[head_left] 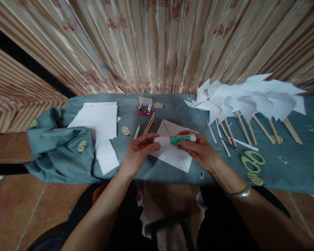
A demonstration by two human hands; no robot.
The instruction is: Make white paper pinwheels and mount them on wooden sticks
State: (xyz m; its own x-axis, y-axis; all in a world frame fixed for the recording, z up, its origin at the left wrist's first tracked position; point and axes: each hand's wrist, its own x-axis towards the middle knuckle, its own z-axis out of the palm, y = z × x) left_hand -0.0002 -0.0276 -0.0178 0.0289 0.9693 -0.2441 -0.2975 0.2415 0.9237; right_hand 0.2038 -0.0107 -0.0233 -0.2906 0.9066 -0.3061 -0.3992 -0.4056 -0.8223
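Observation:
A white and green glue stick [176, 139] lies sideways between both hands, above a white paper square [172, 153] cut along its diagonals. My left hand [140, 151] pinches the glue stick's white cap end. My right hand [200, 149] grips its green body from the other side. The paper square rests flat on the blue-grey cloth of the table [157, 115].
A stack of white paper sheets [99, 120] lies at the left. A small red box of pins [144, 106] and wooden sticks [149, 123] sit behind my hands. Several finished paper pinwheels on sticks [248, 99] lie at the right, with green-handled scissors [249, 160] near the front edge.

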